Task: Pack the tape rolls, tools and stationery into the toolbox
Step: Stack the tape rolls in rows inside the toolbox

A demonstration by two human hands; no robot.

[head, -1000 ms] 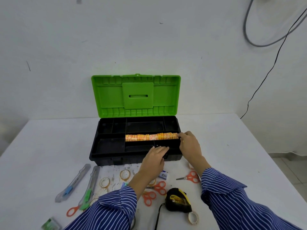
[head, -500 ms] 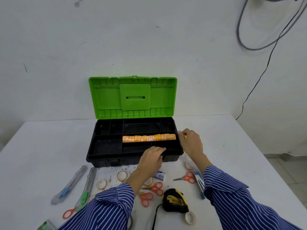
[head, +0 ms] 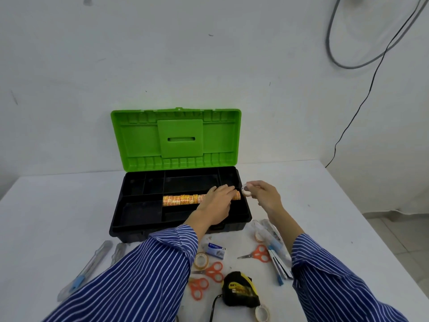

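I see the toolbox open on the white table, its green lid upright. My left hand lies inside it with fingers straight, pressing on the right end of the orange tape-roll stack in the middle tray slot. My right hand pinches a small clear tape roll just beside the toolbox's right rim. In front of the toolbox lie orange scissors and a tape measure.

White table, wall, hanging cables
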